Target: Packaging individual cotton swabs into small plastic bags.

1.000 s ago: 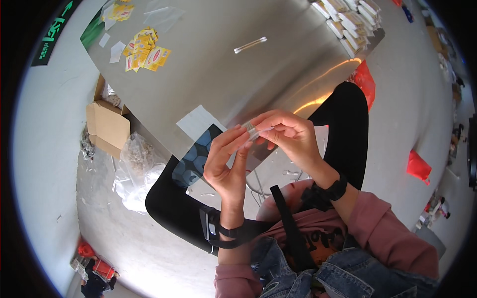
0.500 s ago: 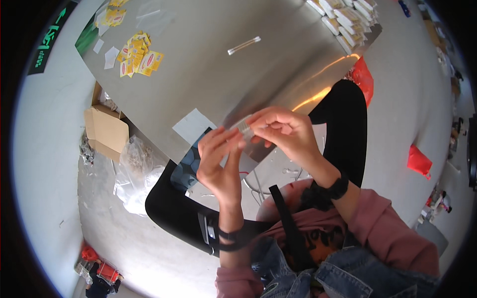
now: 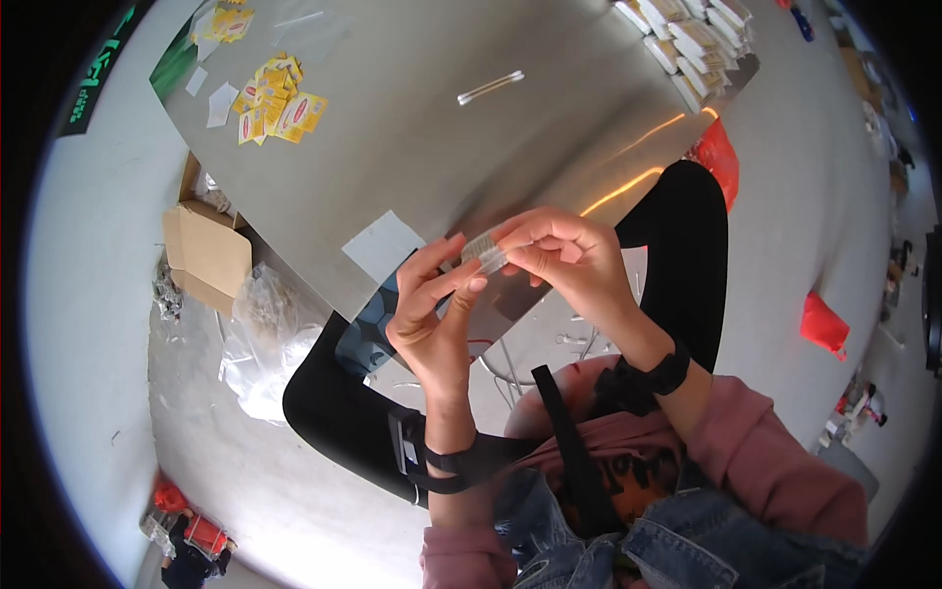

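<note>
A small see-through plastic packet (image 3: 483, 252) is held up above the table's near corner; its lines suggest thin sticks inside, but I cannot make them out for sure. My right hand (image 3: 569, 257) pinches its right end between thumb and fingers. From the left, my left hand (image 3: 430, 299) has its fingertips against the packet, thumb below and fingers above. Beyond the hands, two cotton swabs (image 3: 491, 88) lie side by side on the metal table (image 3: 392, 128). Left of my hands, a white sheet of paper (image 3: 384, 244) rests near the table edge.
Yellow printed cards (image 3: 280, 103) are heaped at the far left. White wrapped packs (image 3: 692, 44) are stacked at the far right. An open cardboard box (image 3: 208, 250) and a clear plastic bag (image 3: 267, 314) stand left of the table. A red bag (image 3: 716, 162) hangs by its right edge.
The packet has been turned slightly and shows more clearly between my fingertips. Both hands stay in nearly the same place. The view has shifted slightly.
</note>
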`<move>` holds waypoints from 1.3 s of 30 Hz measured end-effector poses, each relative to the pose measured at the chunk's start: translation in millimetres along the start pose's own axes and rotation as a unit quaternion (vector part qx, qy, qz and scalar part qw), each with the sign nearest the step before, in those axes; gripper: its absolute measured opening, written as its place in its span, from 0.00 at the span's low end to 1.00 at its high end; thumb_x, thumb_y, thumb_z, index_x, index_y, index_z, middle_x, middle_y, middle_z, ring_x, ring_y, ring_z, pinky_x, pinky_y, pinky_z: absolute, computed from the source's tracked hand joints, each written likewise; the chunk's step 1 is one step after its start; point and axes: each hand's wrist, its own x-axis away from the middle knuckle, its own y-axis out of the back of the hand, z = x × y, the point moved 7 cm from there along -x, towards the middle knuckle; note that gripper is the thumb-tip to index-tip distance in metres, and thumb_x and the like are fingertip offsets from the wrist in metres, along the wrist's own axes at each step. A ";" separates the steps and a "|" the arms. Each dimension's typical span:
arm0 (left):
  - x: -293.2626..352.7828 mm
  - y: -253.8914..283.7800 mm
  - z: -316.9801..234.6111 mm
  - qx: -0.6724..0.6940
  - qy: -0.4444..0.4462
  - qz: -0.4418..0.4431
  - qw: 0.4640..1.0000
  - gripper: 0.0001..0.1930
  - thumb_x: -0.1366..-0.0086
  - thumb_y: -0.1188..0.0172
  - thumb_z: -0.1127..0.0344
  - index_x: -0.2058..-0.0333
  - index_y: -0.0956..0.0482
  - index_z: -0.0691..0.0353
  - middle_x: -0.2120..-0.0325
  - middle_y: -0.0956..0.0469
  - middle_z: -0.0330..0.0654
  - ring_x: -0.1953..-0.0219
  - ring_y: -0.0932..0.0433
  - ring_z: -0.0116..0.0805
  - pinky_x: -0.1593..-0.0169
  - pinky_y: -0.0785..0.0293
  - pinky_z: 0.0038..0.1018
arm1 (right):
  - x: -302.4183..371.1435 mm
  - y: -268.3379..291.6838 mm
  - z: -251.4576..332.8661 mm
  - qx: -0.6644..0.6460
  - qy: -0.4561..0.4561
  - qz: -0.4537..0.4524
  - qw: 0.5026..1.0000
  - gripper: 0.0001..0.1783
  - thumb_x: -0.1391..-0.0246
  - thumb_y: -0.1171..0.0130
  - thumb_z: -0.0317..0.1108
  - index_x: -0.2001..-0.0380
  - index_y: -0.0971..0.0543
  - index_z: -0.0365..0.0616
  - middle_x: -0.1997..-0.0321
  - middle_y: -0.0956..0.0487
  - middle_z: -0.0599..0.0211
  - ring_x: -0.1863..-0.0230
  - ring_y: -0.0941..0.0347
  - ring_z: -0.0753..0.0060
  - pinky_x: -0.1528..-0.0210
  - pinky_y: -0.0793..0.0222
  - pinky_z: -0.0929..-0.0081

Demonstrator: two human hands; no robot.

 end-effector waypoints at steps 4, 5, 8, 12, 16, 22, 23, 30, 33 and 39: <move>-3.5 -9.3 -25.6 -0.076 0.003 0.029 0.997 0.19 0.49 0.27 0.77 0.57 0.16 0.64 0.52 0.20 0.44 0.47 0.24 0.36 0.44 0.30 0.32 | -0.3 3.3 10.1 0.012 -0.040 -0.004 0.999 0.05 0.41 0.38 0.25 0.62 0.20 0.36 0.52 0.19 0.61 0.61 0.20 0.76 0.68 0.30 0.85; -2.2 -8.3 -23.1 -0.075 0.005 0.028 0.997 0.19 0.49 0.27 0.77 0.57 0.16 0.64 0.52 0.20 0.44 0.47 0.24 0.36 0.44 0.30 0.32 | 3.2 1.2 11.5 0.014 -0.058 0.000 0.998 0.05 0.41 0.38 0.25 0.63 0.20 0.36 0.52 0.20 0.61 0.60 0.21 0.76 0.66 0.29 0.85; -2.0 -14.6 -14.8 -0.060 -0.031 0.081 0.994 0.20 0.50 0.29 0.80 0.56 0.17 0.64 0.54 0.18 0.45 0.49 0.22 0.39 0.44 0.29 0.32 | 6.9 -8.2 21.4 0.025 0.006 0.019 0.999 0.05 0.41 0.40 0.25 0.62 0.19 0.37 0.51 0.20 0.61 0.62 0.20 0.76 0.71 0.30 0.85; 3.1 -11.4 -19.7 -0.029 -0.059 0.057 0.996 0.21 0.56 0.31 0.83 0.59 0.14 0.63 0.58 0.17 0.45 0.51 0.21 0.39 0.46 0.26 0.32 | 15.6 -13.1 32.7 0.003 -0.013 0.036 0.999 0.03 0.43 0.39 0.21 0.64 0.20 0.37 0.53 0.20 0.63 0.57 0.23 0.76 0.62 0.27 0.82; 8.0 -10.2 -31.7 -0.040 -0.094 0.058 0.993 0.22 0.57 0.31 0.82 0.59 0.14 0.63 0.58 0.17 0.44 0.52 0.21 0.39 0.47 0.26 0.31 | 21.3 -17.5 56.1 0.153 0.148 0.083 0.974 0.08 0.48 0.40 0.17 0.64 0.19 0.40 0.54 0.20 0.63 0.55 0.23 0.74 0.62 0.27 0.81; 10.5 -6.5 -35.2 -0.045 -0.117 0.074 0.989 0.22 0.56 0.31 0.82 0.58 0.13 0.61 0.58 0.17 0.43 0.53 0.21 0.39 0.49 0.26 0.30 | 29.6 -25.6 71.3 0.243 0.200 0.106 0.943 0.10 0.50 0.38 0.19 0.65 0.17 0.43 0.55 0.19 0.63 0.60 0.23 0.77 0.67 0.29 0.83; 10.2 -6.8 -34.3 -0.034 -0.108 0.088 0.990 0.23 0.56 0.31 0.82 0.58 0.13 0.61 0.58 0.17 0.43 0.53 0.21 0.39 0.49 0.26 0.30 | 29.6 -24.6 71.1 0.243 0.178 0.089 0.950 0.09 0.50 0.37 0.20 0.65 0.17 0.43 0.55 0.19 0.63 0.62 0.23 0.78 0.68 0.30 0.84; 11.8 -11.4 -29.9 0.019 -0.023 0.140 0.990 0.20 0.51 0.30 0.82 0.57 0.14 0.61 0.58 0.17 0.42 0.55 0.21 0.35 0.51 0.26 0.27 | 32.1 -25.4 70.5 0.216 0.167 0.072 0.959 0.07 0.46 0.37 0.21 0.63 0.18 0.39 0.58 0.20 0.62 0.69 0.24 0.80 0.70 0.30 0.84; 12.7 -12.3 -30.2 0.044 -0.002 0.146 0.988 0.18 0.48 0.30 0.81 0.56 0.15 0.61 0.58 0.17 0.42 0.55 0.21 0.33 0.52 0.25 0.26 | 33.8 -26.1 70.3 0.194 0.154 0.062 0.967 0.05 0.44 0.37 0.21 0.63 0.18 0.37 0.59 0.20 0.61 0.69 0.24 0.80 0.69 0.30 0.83; 13.5 -10.9 -31.2 0.053 -0.003 0.146 0.988 0.19 0.49 0.30 0.81 0.57 0.15 0.62 0.58 0.17 0.43 0.55 0.20 0.34 0.52 0.25 0.27 | 36.2 -27.4 73.1 0.213 0.159 0.057 0.962 0.05 0.44 0.37 0.21 0.64 0.18 0.37 0.59 0.20 0.61 0.69 0.23 0.79 0.68 0.29 0.83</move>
